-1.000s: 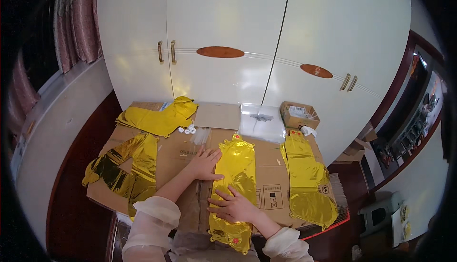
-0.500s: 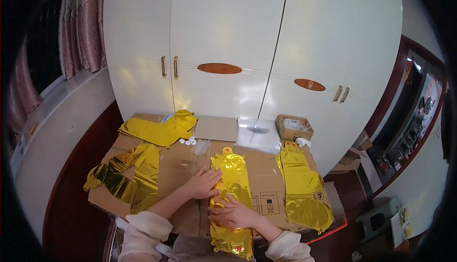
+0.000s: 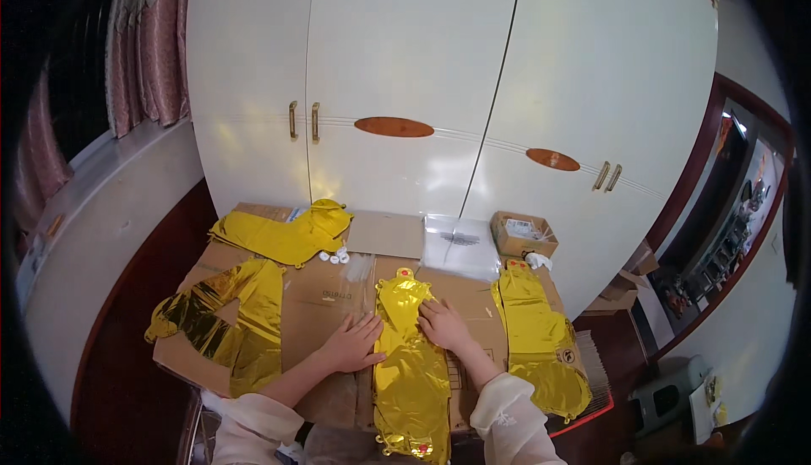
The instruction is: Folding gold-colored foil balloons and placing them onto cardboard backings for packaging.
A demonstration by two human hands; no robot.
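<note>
A flat gold foil balloon [image 3: 411, 380] lies lengthwise in front of me, with small tabs along its edges and a red dot at each end. My left hand [image 3: 355, 343] rests flat beside its left edge, fingers stretched and fingertips touching the foil. On the upper right edge of the same balloon lies my right hand [image 3: 443, 325], its fingers spread out over the foil. Neither hand grips anything. The foil between the hands looks creased and shiny.
Flattened cardboard [image 3: 317, 317] covers the table. More gold foil pieces lie at the left [image 3: 258, 326], back left [image 3: 291, 233] and right [image 3: 541, 338]. Clear plastic bags [image 3: 460, 245], a small cardboard box [image 3: 525, 233] and white round bits [image 3: 334, 255] sit along the back, before a white cabinet [image 3: 405, 43].
My right hand has moved away from me along the balloon, from its lower middle to its upper right edge. My left hand has shifted slightly toward me and left.
</note>
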